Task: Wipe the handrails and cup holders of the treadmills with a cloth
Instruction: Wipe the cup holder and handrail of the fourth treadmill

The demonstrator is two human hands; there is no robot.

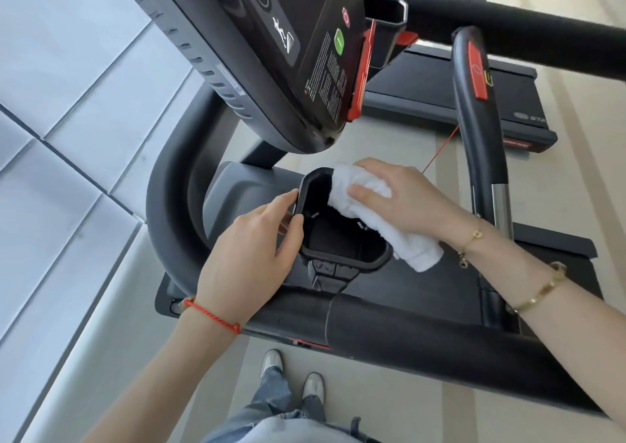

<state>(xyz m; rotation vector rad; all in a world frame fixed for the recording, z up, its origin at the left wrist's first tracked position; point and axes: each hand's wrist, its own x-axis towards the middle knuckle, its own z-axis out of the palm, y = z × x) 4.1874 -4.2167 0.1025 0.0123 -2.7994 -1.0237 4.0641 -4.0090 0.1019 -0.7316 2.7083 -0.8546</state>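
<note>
The right hand (403, 198) is wrapped over a rolled white terry cloth (379, 212), thumb lying across the top of it and the fingers curled round the far side, pressing it against the right-hand rim of a black plastic cup holder (342, 261). The cloth lies slantwise along that rim, its upper end tucked at the holder's top corner, its lower end sticking out past the holder's near right corner. Two gold bracelets (542, 290) sit on that wrist and forearm.

The left hand (250, 249) steadies the same holder from the other side, thumb and fingertips pinching its left wall, the thumb hooked just over the rim. A red cord bracelet (211, 315) circles that wrist.

The cup holder is a deep, rounded-rectangle pocket set below the tilted black treadmill console (271, 52), which carries a green button (339, 40) and a red one above it. A thick black padded handrail (440, 337) crosses just in front of the person, below both forearms; another curves round to the left. A second matching cup holder (386, 12) shows beyond the console. To the right stands an upright black grip with a red panel (477, 69), and past it a neighbouring treadmill's deck on the pale floor (389, 405). Light shoes (313, 386) and jeans show at the bottom.
</note>
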